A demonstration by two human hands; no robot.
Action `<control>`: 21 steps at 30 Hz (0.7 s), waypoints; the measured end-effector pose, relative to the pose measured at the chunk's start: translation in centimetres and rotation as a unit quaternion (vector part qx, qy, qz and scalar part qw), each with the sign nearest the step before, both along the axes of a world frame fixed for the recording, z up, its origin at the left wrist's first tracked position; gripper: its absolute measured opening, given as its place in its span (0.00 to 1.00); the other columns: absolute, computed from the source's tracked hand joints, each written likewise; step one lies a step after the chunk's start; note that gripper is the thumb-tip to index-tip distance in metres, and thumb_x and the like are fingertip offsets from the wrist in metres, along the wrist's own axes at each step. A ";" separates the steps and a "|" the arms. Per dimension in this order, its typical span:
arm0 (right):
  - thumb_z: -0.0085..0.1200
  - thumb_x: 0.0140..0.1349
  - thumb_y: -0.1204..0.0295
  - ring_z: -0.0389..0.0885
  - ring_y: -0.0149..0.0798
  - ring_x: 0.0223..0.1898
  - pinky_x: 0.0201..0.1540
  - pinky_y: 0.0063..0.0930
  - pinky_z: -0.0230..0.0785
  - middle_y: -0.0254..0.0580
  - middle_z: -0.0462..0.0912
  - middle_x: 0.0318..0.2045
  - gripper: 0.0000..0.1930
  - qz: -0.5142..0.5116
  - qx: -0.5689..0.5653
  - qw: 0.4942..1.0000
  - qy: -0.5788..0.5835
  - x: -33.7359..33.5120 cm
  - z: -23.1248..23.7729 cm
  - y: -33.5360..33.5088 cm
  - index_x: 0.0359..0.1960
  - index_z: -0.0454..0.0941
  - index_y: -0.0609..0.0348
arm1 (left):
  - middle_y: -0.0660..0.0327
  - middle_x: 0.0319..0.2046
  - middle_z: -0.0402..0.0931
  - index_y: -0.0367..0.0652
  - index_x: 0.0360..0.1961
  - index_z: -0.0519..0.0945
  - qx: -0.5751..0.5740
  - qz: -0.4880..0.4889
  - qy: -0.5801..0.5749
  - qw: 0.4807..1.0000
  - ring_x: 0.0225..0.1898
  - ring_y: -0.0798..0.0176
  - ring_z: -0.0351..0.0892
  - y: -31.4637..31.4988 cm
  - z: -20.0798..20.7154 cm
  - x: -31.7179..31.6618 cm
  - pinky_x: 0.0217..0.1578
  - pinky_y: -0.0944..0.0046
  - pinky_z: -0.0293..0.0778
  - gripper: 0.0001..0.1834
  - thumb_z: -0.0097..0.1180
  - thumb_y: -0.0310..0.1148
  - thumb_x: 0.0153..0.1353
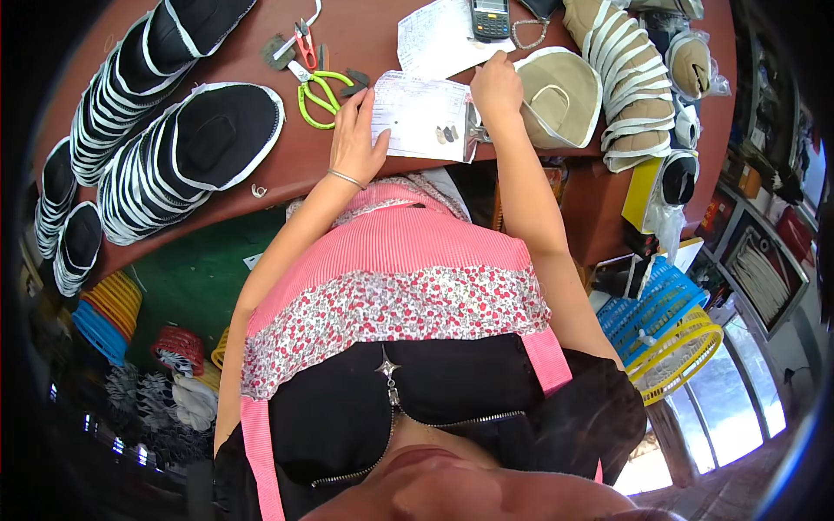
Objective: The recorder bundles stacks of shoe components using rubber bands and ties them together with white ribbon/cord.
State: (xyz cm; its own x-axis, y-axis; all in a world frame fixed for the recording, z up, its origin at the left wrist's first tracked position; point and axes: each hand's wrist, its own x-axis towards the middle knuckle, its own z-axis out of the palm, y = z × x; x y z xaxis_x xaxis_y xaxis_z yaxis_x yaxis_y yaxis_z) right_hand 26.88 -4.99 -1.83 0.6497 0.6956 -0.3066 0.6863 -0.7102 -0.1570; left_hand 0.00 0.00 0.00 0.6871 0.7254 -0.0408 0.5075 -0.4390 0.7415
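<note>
A printed paper sheet (417, 113) with small shoe pictures lies near the table's front edge, a metal clip (478, 132) at its right side. My left hand (354, 139) rests along the sheet's left edge, fingers stretched out. Beyond its fingertips are green-handled scissors (316, 104) and a scrap of dark material (354, 82). My right hand (498, 91) is closed at the sheet's upper right, between it and a khaki shoe upper (580, 104) with white edging. Whatever its fingers hold, if anything, is hidden. Another written sheet (434, 39) lies just beyond.
Stacked black shoe uppers (228, 130) with white edging cover the table's left side; stacked khaki uppers (634, 95) stand at right. Red thread snips (304, 43), a keypad device (491, 22) and a bead bracelet (532, 39) lie farther back. Blue (651, 304) and yellow baskets (682, 356) are at lower right.
</note>
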 end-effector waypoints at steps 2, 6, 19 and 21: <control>0.53 0.60 0.77 0.85 0.60 0.41 0.43 0.48 0.79 0.63 0.80 0.41 0.20 -0.009 0.029 0.998 -0.047 -0.6 0.5 1.2 0.53 0.64 0.66 | 0.48 0.62 0.65 0.40 0.67 0.65 0.002 0.014 -0.010 1.000 0.63 0.41 0.64 0.9 0.3 0.0 0.65 0.49 0.61 0.37 0.62 0.26 0.54; 0.54 0.60 0.73 0.84 0.63 0.41 0.43 0.52 0.77 0.60 0.82 0.38 0.19 -0.025 0.044 0.998 -0.043 0.4 2.3 0.6 0.51 0.66 0.63 | 0.47 0.59 0.67 0.39 0.66 0.66 0.014 0.013 -0.015 1.000 0.60 0.42 0.66 -0.3 1.3 0.4 0.62 0.49 0.64 0.37 0.62 0.25 0.53; 0.52 0.58 0.69 0.84 0.63 0.39 0.40 0.51 0.78 0.62 0.82 0.36 0.15 0.018 0.055 0.998 -0.016 2.1 2.2 0.4 0.47 0.75 0.58 | 0.48 0.55 0.69 0.41 0.68 0.66 0.001 -0.055 0.005 0.998 0.54 0.44 0.70 -2.2 1.8 0.0 0.54 0.51 0.69 0.39 0.63 0.26 0.52; 0.52 0.58 0.68 0.84 0.63 0.39 0.41 0.51 0.78 0.61 0.83 0.36 0.13 0.026 0.061 0.998 -0.012 2.3 3.8 -0.4 0.44 0.79 0.57 | 0.48 0.56 0.69 0.43 0.68 0.67 -0.071 -0.064 0.011 0.995 0.54 0.44 0.71 -2.1 1.6 0.1 0.55 0.52 0.69 0.39 0.64 0.26 0.52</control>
